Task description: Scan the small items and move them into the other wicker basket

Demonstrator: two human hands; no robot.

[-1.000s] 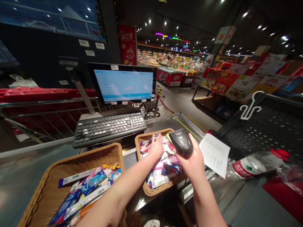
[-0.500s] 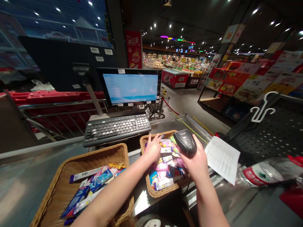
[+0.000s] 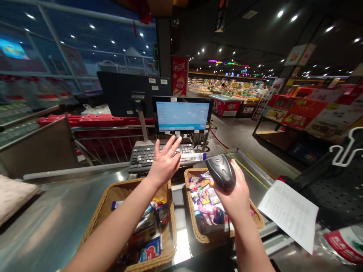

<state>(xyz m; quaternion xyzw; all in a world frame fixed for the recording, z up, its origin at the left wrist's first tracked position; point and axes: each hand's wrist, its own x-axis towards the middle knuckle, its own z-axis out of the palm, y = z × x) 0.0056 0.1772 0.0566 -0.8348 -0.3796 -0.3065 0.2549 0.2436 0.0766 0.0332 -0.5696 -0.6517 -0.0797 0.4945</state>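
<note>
At the steel worktop (image 3: 53,211): two wicker baskets are standing side by side.
Left basket (image 3: 98,202): sitting at 7 o'clock, holding mixed packets, partly hidden by the forearm.
Right basket (image 3: 190,204): sitting at 5 o'clock, holding small bright packets, too many to count.
Left hand (image 3: 166,162): hovering open, grasping nothing, above the keyboard (image 3: 144,158).
Right hand (image 3: 231,196): clenching one black barcode scanner (image 3: 220,172) at 1 o'clock.
Loose item: one long packet (image 3: 193,158) is showing just beside the left hand's fingers.
</note>
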